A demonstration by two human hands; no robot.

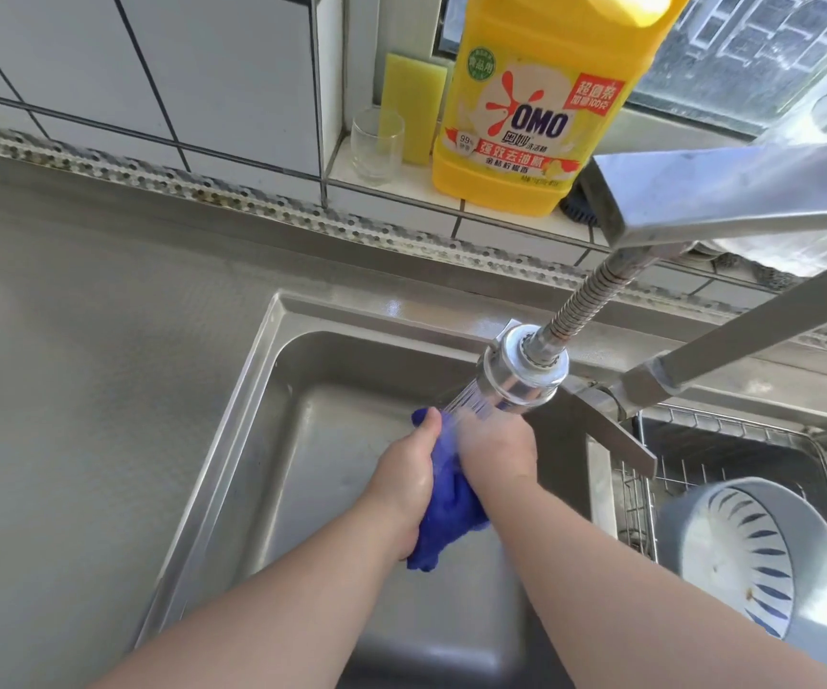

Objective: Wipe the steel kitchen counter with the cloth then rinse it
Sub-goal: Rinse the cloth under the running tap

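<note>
Here, over the square stainless-steel sink basin, the left hand and the right hand both clench a crumpled blue cloth under the spray from a chrome faucet head on a flexible hose. The matte grey steel counter spreads out to the left — bare metal up to a white-tiled wall. On the tiled sill stand a yellow detergent bottle, a clear drinking glass and a yellow sponge.

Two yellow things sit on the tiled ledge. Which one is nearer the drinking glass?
The yellow sponge, standing upright right behind the drinking glass. The yellow detergent bottle stands further right.
</note>
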